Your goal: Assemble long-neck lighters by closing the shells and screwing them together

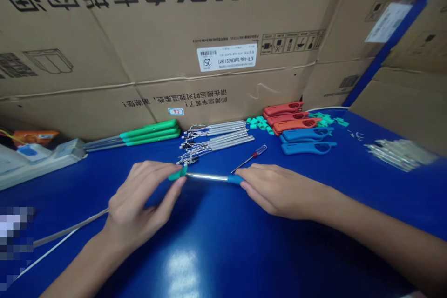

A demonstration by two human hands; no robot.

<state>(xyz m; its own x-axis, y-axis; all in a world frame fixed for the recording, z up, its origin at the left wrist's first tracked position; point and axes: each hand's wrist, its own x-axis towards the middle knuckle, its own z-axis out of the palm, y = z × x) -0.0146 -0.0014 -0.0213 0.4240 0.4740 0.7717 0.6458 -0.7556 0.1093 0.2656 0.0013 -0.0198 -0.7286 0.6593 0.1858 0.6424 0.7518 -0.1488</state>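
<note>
My left hand (141,200) pinches the green-capped end of a thin metal tube (206,177) just above the blue table (216,242). My right hand (275,188) grips the tube's other end, where a blue handle piece (234,179) shows between its fingers. The tube lies level between both hands. Just behind it rest a small screwdriver with a red handle (252,156) and a bundle of metal tubes with wires (218,137).
Finished green-handled pieces (139,135) lie at the back left. Red handles (288,116) and blue handles (307,142) lie at the back right among small green caps (258,123). More metal parts (398,153) sit far right. Cardboard boxes (209,32) wall the back. A grey device (38,158) and cable sit left.
</note>
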